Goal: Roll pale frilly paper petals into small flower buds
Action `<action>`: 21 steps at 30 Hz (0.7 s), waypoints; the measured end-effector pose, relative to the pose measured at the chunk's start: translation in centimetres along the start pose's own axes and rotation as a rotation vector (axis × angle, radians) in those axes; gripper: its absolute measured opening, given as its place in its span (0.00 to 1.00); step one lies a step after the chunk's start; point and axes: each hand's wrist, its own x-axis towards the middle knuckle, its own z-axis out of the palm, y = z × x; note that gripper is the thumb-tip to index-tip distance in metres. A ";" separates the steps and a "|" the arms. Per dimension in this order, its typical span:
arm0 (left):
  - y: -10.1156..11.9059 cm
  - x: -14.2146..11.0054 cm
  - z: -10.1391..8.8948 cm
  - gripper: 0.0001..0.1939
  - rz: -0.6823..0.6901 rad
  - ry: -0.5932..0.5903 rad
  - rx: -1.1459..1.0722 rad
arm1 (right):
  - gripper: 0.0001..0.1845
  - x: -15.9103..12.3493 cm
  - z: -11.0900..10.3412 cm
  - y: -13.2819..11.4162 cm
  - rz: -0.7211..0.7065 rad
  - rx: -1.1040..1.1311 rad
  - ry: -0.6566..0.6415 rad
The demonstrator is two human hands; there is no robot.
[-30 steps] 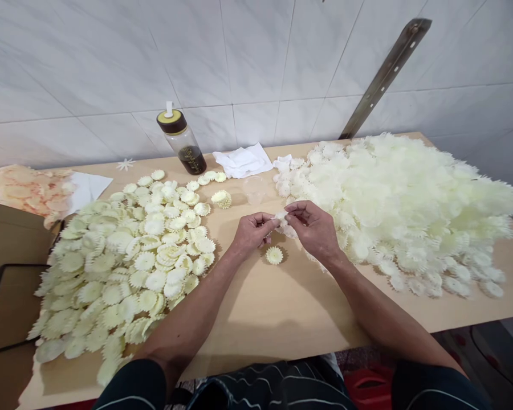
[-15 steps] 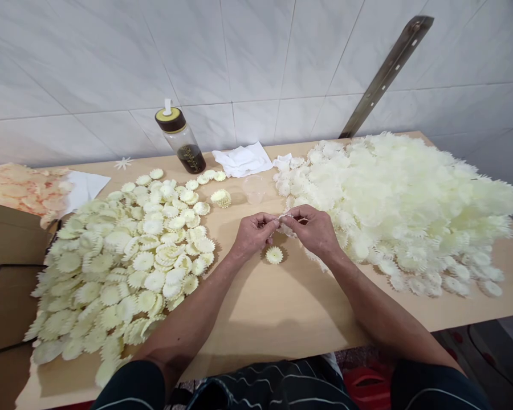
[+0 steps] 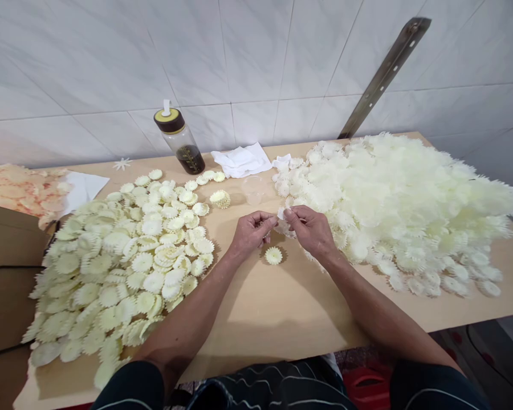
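Observation:
Over the middle of the table, my right hand (image 3: 312, 229) pinches a small whitish flower petal piece (image 3: 281, 213) between thumb and fingers. My left hand (image 3: 252, 232) is closed in a pinch right beside it, its thumb tip close to the piece. What lies inside the left fingers is hidden. Just below the hands, one pale yellow scalloped disc (image 3: 273, 255) lies flat on the wood. A large heap of similar cupped discs (image 3: 123, 267) spreads on the left. To the right rises a big pile of translucent, fringed whitish petal pieces (image 3: 393, 199), its near edge reaching my right hand.
A bottle with dark liquid (image 3: 188, 149) stands by the tiled wall, with folded white tissue (image 3: 243, 160) to its right. A small stack of discs (image 3: 219, 199) sits mid-table. Orange-tinted pieces (image 3: 17, 191) and a cardboard box (image 3: 11, 285) are far left. A slotted metal strip (image 3: 380, 85) leans at the back.
The whitish piece between my fingertips has turned and now stands up by my right thumb. The hands have drawn slightly apart. The single disc stays in place below them.

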 end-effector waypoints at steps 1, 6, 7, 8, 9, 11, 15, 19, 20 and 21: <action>0.0 0.0 0.0 0.24 0.000 0.002 -0.010 | 0.22 0.0 0.2 0.0 -0.022 -0.002 0.005; 0.4 0.0 0.2 0.25 -0.042 0.002 -0.095 | 0.17 -0.1 0.7 0.0 -0.136 -0.056 0.057; 0.6 -0.1 0.2 0.25 -0.059 -0.007 -0.122 | 0.16 -0.1 0.8 0.0 -0.151 -0.070 0.059; 0.8 -0.1 0.2 0.25 -0.078 -0.019 -0.151 | 0.16 -0.1 0.8 -0.1 -0.168 -0.084 0.058; 1.0 -0.2 0.2 0.26 -0.095 -0.031 -0.178 | 0.16 -0.1 0.8 -0.1 -0.185 -0.096 0.059; 1.2 -0.2 0.2 0.27 -0.119 -0.046 -0.213 | 0.15 -0.1 0.8 -0.1 -0.216 -0.117 0.063; 1.0 -0.2 0.2 0.25 -0.114 -0.040 -0.210 | 0.14 -0.1 0.9 -0.1 -0.207 -0.133 0.078; 0.8 -0.1 0.4 0.25 -0.109 -0.055 -0.214 | 0.15 -0.1 0.8 -0.2 -0.163 -0.130 0.085; 0.8 -0.2 0.4 0.25 -0.109 -0.061 -0.214 | 0.15 -0.1 0.8 -0.2 -0.150 -0.133 0.086; 0.9 -0.2 0.4 0.25 -0.106 -0.061 -0.213 | 0.15 -0.1 0.7 -0.2 -0.135 -0.133 0.085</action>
